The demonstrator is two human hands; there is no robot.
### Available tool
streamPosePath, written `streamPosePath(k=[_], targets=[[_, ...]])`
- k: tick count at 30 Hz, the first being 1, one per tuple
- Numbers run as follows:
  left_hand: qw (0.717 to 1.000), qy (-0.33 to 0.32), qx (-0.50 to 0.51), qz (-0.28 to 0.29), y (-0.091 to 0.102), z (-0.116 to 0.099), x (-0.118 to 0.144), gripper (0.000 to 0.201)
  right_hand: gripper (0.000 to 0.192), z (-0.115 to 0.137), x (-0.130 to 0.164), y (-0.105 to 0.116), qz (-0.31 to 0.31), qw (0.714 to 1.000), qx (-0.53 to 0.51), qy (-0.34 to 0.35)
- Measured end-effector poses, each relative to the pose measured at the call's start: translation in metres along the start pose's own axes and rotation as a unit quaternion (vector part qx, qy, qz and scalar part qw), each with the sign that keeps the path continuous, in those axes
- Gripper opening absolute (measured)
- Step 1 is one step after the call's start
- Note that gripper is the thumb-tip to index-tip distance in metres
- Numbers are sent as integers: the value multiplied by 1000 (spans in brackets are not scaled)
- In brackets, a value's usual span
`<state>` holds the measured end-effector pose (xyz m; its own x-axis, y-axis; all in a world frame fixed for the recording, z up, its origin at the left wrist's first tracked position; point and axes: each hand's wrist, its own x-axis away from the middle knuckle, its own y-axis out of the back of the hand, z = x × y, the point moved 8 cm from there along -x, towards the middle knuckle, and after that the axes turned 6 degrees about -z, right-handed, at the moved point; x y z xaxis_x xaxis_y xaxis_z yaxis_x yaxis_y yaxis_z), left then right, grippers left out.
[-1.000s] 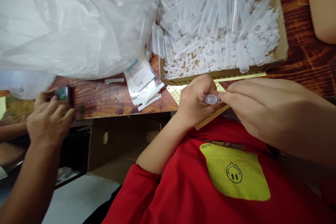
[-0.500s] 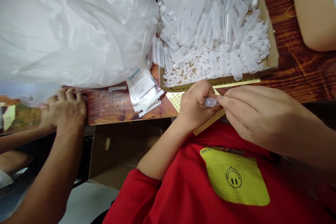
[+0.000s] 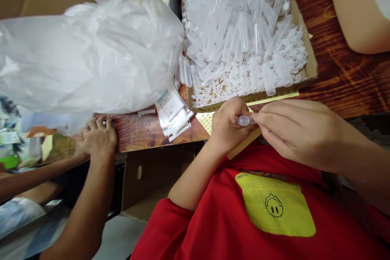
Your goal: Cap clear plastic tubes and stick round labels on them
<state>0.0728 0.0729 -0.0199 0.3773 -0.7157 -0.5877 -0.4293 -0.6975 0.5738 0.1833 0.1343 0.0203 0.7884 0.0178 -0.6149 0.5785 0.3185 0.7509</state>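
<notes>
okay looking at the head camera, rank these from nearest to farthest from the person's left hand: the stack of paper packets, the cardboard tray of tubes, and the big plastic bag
From the left hand:
1. Cardboard tray of tubes, just beyond the knuckles.
2. Stack of paper packets, to the left at the table's edge.
3. Big plastic bag, farther left, reaching far back.

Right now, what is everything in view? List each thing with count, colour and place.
small tube: one, clear, pinched between both hands
cardboard box: one, brown, on the table ahead
loose tubes: many, clear, piled in the box
plastic bag: one, translucent white, left of the box
packets: a small stack, white, at the table edge
table: one, dark wood
beige thing: one, upper right corner
co-worker's hand: at the table edge, left
left hand: grip on the tube
right hand: grip on the tube's end
</notes>
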Motion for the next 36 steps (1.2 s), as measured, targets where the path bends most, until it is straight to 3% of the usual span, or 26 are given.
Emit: streamPosePath(k=[5, 12, 18, 24, 29, 32, 36], targets=[[999, -25, -30, 14, -2, -2, -1, 36, 27, -14, 3, -8, 32, 997, -66, -34], [998, -40, -39, 3, -4, -6, -3, 37, 25, -10, 2, -9, 44, 998, -40, -23], [998, -45, -43, 0, -3, -7, -2, 35, 21, -5, 6, -5, -26, 999, -19, 1], [998, -38, -38, 15, -2, -3, 0, 39, 21, -15, 9, -6, -69, 995, -69, -22], [998, -18, 62, -11, 4, 6, 0, 41, 7, -34, 14, -2, -139, 956, -231, -112], [991, -3, 132, -15, 7, 12, 1, 41, 5, -43, 17, -8, -136, 929, -294, -180], [989, -15, 141, -35, 10, 11, 2, 44, 6, -34, 12, -15, -130, 924, -322, -161]])
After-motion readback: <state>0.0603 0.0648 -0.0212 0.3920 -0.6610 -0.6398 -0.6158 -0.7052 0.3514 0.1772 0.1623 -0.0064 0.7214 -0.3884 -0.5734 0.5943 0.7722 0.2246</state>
